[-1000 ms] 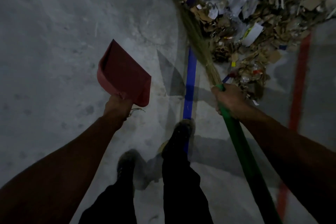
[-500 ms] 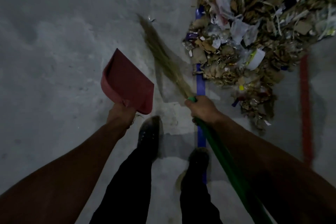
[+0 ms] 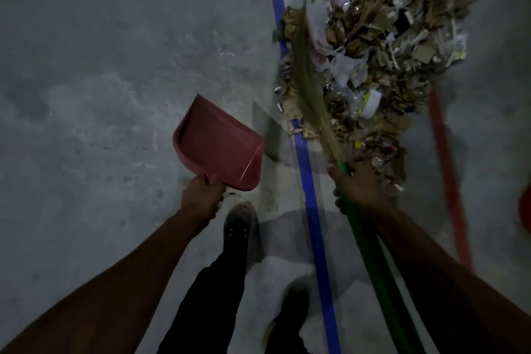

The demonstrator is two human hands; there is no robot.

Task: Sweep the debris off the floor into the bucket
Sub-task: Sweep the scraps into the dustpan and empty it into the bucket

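Head view: no writing readable on debris [image 3: 373,46], dustpan [image 3: 218,144].

Left hand [image 3: 201,195] grips the handle of a red dustpan [image 3: 219,142], held above the grey concrete floor [image 3: 86,95]. Right hand [image 3: 360,185] grips a green-handled broom [image 3: 311,89]; its bristles lie over the near edge of a debris pile [image 3: 382,46] of paper and cardboard scraps. A blue floor line [image 3: 311,210] runs between the hands

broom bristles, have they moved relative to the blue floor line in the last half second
Yes. The broom bristles swung right across the blue floor line, from its left side into the debris pile.
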